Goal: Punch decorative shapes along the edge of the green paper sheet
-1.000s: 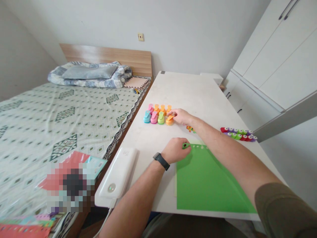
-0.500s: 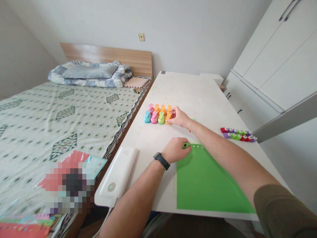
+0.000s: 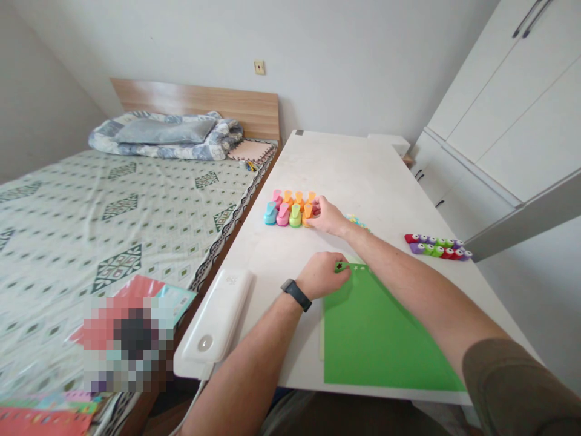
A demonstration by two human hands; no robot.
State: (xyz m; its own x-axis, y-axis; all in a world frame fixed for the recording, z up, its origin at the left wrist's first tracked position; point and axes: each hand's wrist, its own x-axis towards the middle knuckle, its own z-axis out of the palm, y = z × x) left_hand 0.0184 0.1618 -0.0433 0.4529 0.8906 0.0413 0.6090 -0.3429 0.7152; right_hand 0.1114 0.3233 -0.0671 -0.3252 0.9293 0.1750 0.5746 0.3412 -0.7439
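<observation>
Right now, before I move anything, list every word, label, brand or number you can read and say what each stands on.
Nothing can be quoted with certainty.
White power bank: a short mark near its far end, too blurred to read.
Red booklet on the bed: its cover is partly pixelated, and no text can be read.

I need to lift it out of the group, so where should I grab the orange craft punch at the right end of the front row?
Probably by its upper body, coming from the right, where your right hand is. The orange craft punch has the green craft punch close on its left and another orange punch behind, so the right looks freest.
</observation>
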